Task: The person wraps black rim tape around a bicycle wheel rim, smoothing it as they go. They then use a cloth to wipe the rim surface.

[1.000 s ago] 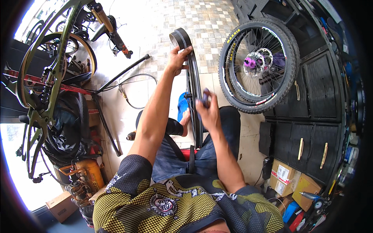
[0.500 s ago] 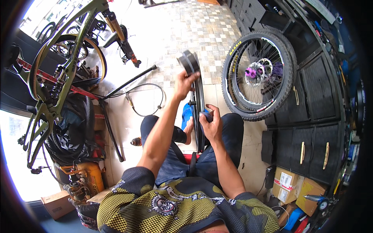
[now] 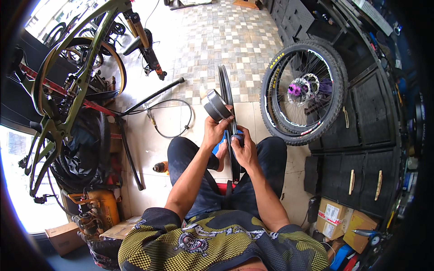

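Observation:
A black bicycle rim (image 3: 223, 81), seen almost edge-on, stands upright between my knees. A wide roll of dark tape (image 3: 212, 108) is in my left hand (image 3: 216, 132), its fingers closed round the roll's lower part, right beside the rim. My right hand (image 3: 245, 151) is just below, closed on a small dark rounded object (image 3: 236, 138) against the rim; its kind I cannot make out. The two hands almost meet at the rim. Between my legs, a bare foot and a blue item show partly behind the rim.
Two tyred wheels (image 3: 300, 90) lean at the right by black cabinets (image 3: 373, 108). A green bike frame (image 3: 86, 81) hangs at the left, near a black stand leg (image 3: 131, 153) and a looped cable (image 3: 190, 117). An orange-and-black tool (image 3: 160, 167) lies by my left knee.
My left hand has come down along the rim with the tape roll, closer to my right hand. The right hand has dropped slightly. The view has shifted a little.

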A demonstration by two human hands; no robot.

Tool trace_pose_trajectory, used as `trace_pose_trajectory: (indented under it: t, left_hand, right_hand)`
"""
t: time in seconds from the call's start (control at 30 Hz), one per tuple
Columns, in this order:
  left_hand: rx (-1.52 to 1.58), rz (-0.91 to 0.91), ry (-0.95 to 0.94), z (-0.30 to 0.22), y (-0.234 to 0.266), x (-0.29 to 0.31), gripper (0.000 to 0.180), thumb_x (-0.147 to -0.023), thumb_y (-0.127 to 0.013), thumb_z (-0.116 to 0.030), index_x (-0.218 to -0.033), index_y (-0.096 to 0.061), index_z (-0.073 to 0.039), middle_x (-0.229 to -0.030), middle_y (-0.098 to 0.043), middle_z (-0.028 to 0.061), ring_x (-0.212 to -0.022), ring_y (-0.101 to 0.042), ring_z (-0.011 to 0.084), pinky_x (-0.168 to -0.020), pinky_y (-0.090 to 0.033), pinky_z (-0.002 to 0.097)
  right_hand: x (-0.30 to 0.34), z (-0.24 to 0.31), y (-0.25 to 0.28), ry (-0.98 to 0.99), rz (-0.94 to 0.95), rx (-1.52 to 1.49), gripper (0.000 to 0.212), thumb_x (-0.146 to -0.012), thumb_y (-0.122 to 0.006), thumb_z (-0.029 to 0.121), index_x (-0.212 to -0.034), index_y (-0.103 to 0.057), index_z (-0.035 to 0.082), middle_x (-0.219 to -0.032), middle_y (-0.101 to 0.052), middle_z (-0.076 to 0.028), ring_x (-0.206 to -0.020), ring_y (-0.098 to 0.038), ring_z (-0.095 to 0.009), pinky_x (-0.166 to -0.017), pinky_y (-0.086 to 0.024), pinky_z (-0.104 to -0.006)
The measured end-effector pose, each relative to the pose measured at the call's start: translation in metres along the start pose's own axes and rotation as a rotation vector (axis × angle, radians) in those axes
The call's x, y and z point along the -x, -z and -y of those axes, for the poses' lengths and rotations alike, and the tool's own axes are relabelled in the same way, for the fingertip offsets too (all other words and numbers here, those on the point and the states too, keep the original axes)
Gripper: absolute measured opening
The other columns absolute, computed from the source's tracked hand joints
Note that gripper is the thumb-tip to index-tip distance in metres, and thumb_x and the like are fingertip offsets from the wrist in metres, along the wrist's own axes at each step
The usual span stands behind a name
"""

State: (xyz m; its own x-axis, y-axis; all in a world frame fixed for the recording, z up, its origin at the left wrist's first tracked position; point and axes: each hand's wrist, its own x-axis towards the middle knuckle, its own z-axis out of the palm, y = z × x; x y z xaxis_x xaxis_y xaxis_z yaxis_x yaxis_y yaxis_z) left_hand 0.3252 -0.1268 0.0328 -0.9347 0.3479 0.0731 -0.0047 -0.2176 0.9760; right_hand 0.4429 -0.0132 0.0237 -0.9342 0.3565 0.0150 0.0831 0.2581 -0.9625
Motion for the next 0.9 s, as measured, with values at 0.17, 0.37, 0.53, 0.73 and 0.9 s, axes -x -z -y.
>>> trace_pose_trajectory:
  t: [0.17,0.37,0.53,0.73,0.9]
  left_hand:
    - [0.027,-0.024,-0.055,0.003,0.005,0.004,0.031,-0.095,-0.075,0.000,-0.126,-0.073,-0.002,-0.108,-0.076,0.0007,-0.098,-0.066,0.0078,-0.089,-0.053,0.0263]
    - [0.097,-0.048,0.005,0.005,0.016,0.011,0.034,-0.095,-0.074,0.003,-0.128,-0.071,-0.004,-0.103,-0.075,0.0004,-0.094,-0.066,0.0074,-0.086,-0.053,0.0250]
    - [0.115,-0.040,0.035,0.003,0.021,0.013,0.035,-0.095,-0.071,0.005,-0.129,-0.069,-0.004,-0.102,-0.073,0.0006,-0.093,-0.066,0.0083,-0.086,-0.053,0.0250]
    - [0.098,-0.076,0.060,0.001,0.024,0.016,0.038,-0.096,-0.068,0.009,-0.132,-0.066,-0.003,-0.107,-0.071,0.0036,-0.099,-0.067,0.0106,-0.089,-0.053,0.0253]
    - [0.083,-0.109,0.053,0.004,0.026,0.015,0.036,-0.095,-0.070,0.008,-0.129,-0.067,-0.002,-0.107,-0.069,0.0035,-0.096,-0.065,0.0110,-0.085,-0.053,0.0253]
  right_hand:
    - [0.004,0.013,-0.002,0.014,0.043,0.046,0.047,-0.102,-0.060,0.029,-0.144,-0.050,0.007,-0.091,-0.075,-0.017,-0.087,-0.076,-0.039,-0.077,-0.057,-0.0478]
    - [0.006,0.014,-0.013,0.041,0.034,0.088,0.048,-0.102,-0.060,0.026,-0.144,-0.049,0.007,-0.089,-0.076,-0.015,-0.084,-0.076,-0.038,-0.078,-0.057,-0.0482]
    - [0.008,0.006,-0.016,0.048,0.043,0.031,0.049,-0.099,-0.063,0.026,-0.144,-0.051,0.008,-0.091,-0.076,-0.014,-0.090,-0.074,-0.037,-0.093,-0.051,-0.0481]
    - [0.005,0.002,-0.021,0.105,0.025,0.143,0.052,-0.103,-0.063,0.039,-0.144,-0.051,0.008,-0.099,-0.075,-0.016,-0.095,-0.075,-0.038,-0.083,-0.058,-0.0450]
    - [0.003,0.004,-0.019,0.090,0.063,0.097,0.056,-0.101,-0.064,0.039,-0.146,-0.050,0.009,-0.096,-0.078,-0.016,-0.089,-0.077,-0.038,-0.076,-0.059,-0.0465]
